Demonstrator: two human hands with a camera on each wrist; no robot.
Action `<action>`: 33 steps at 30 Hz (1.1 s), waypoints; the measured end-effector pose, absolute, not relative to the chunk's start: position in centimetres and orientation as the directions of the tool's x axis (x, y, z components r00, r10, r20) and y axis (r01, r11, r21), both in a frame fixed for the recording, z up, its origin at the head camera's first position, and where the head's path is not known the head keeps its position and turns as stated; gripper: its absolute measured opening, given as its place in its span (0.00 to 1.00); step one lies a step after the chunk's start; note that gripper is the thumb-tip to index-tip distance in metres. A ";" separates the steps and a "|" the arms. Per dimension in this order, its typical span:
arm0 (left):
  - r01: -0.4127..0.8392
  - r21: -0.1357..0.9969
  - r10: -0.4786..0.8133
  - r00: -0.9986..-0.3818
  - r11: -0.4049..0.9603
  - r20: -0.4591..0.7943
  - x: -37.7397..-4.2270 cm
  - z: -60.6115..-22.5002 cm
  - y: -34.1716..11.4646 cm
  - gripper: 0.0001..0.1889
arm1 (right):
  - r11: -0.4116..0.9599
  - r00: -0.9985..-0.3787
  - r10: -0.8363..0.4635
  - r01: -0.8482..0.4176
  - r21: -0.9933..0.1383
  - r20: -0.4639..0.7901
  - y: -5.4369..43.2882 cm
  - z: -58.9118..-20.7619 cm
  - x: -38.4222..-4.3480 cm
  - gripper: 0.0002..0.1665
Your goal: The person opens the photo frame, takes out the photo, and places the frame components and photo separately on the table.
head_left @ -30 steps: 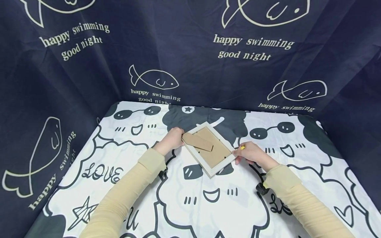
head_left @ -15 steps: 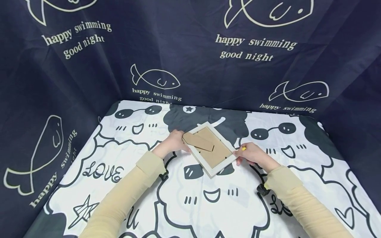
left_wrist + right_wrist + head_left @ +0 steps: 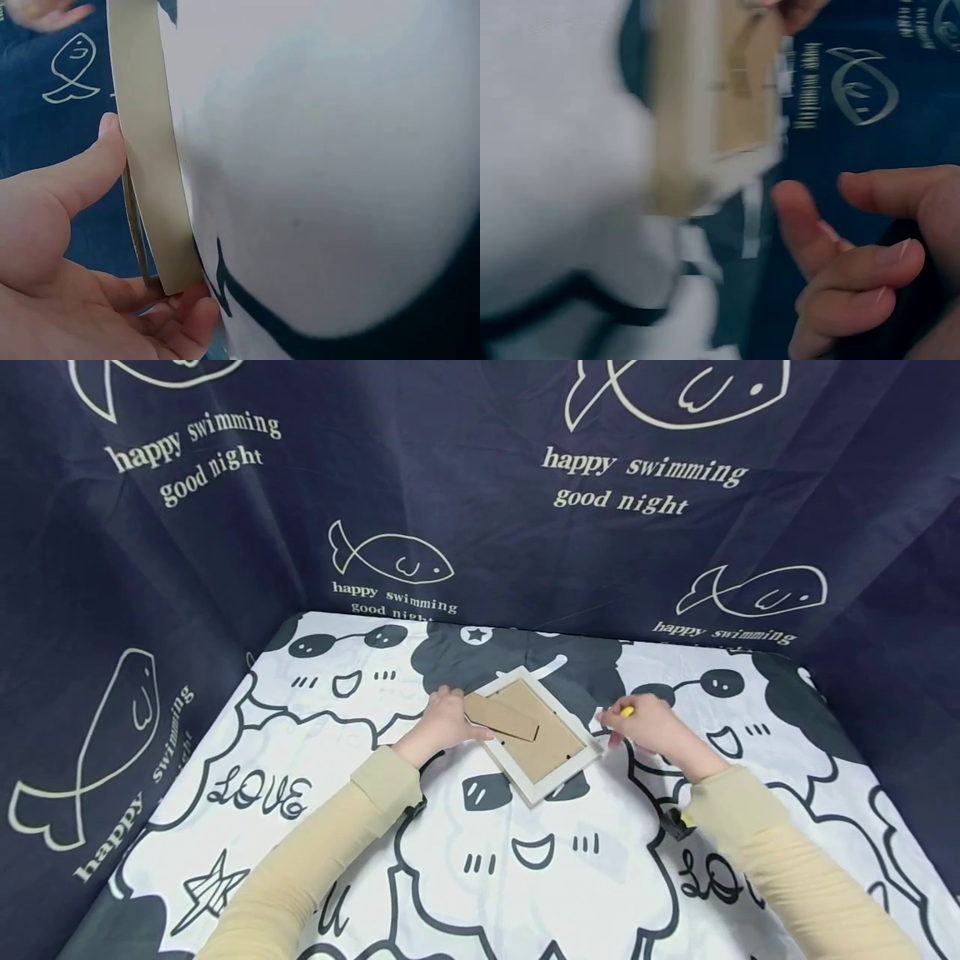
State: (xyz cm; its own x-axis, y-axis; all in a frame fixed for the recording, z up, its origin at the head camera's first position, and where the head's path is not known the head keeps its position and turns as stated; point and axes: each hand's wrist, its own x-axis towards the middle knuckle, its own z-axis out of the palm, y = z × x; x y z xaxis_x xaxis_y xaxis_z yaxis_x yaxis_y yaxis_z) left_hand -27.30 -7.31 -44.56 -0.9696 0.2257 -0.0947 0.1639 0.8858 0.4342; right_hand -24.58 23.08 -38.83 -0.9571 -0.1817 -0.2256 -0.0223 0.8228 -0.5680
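Observation:
A picture frame (image 3: 551, 772) lies back up on the cloth, turned like a diamond. It has a pale border, a brown backing board (image 3: 551, 747) and a brown stand flap (image 3: 510, 714). My left hand (image 3: 444, 722) grips the left corner, thumb (image 3: 109, 131) on the upper side and fingers curled under. My right hand (image 3: 647, 727) is just off the right corner, thumb and forefinger apart in the right wrist view. A small yellow end (image 3: 627, 712) sticks out of it. Its curled lower fingers lie round a dark object (image 3: 907, 234), mostly hidden.
A white cloth (image 3: 300, 827) with black sheep drawings and lettering covers the table. Dark blue curtains (image 3: 487, 568) printed with fish hang close behind and at both sides. Small black wrist devices (image 3: 677, 823) sit at the cuffs of the beige sleeves.
My right hand has let go of the frame's right corner and moved up and right. The left thumb has slid over the frame's edge. The frame itself stays nearly still.

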 end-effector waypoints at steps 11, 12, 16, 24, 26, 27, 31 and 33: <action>0.146 0.368 0.207 -0.969 0.918 -0.131 -27.4 -43.9 -6.9 0.43 | 0.669 -0.978 -0.128 -0.210 -0.713 0.167 20.9 -30.0 -22.6 0.29; 0.142 0.362 0.203 -0.970 0.921 -0.136 -27.4 -43.9 -6.8 0.43 | 0.636 -0.972 -0.122 -0.232 -0.736 0.201 20.6 -29.6 -22.4 0.29; 0.129 0.356 0.195 -0.968 0.925 -0.156 -27.4 -43.8 -6.8 0.42 | 0.469 -0.924 -0.145 -0.379 -0.798 0.354 19.9 -28.6 -21.5 0.29; 0.128 0.361 0.194 -0.969 0.924 -0.154 -27.4 -44.0 -6.7 0.42 | -0.238 -0.695 -0.191 -0.652 -0.720 0.693 17.8 -28.6 -20.6 0.28; 0.129 0.362 0.195 -0.969 0.923 -0.151 -27.5 -44.0 -6.7 0.42 | -0.369 -0.658 -0.158 -0.653 -0.661 0.737 17.3 -28.7 -20.6 0.28; 0.129 0.361 0.195 -0.969 0.924 -0.152 -27.5 -44.0 -6.7 0.42 | -0.415 -0.646 -0.134 -0.652 -0.635 0.751 17.1 -28.9 -20.6 0.27; 0.132 0.357 0.196 -0.969 0.925 -0.150 -27.5 -44.0 -6.8 0.42 | -0.532 -0.599 -0.038 -0.666 -0.524 0.800 16.2 -29.6 -21.0 0.24; 0.132 0.357 0.196 -0.969 0.925 -0.151 -27.5 -44.0 -6.9 0.42 | -0.571 -0.573 0.008 -0.675 -0.467 0.819 15.8 -30.2 -21.3 0.23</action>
State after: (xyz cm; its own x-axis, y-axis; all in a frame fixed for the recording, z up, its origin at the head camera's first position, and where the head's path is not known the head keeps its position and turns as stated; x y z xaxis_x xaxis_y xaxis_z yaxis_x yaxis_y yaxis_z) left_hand -27.52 -6.89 -44.03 -0.9688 0.1964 -0.1515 0.1316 0.9248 0.3571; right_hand -21.31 15.84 -30.20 -0.5734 0.0075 0.8192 -0.6749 -0.5712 -0.4672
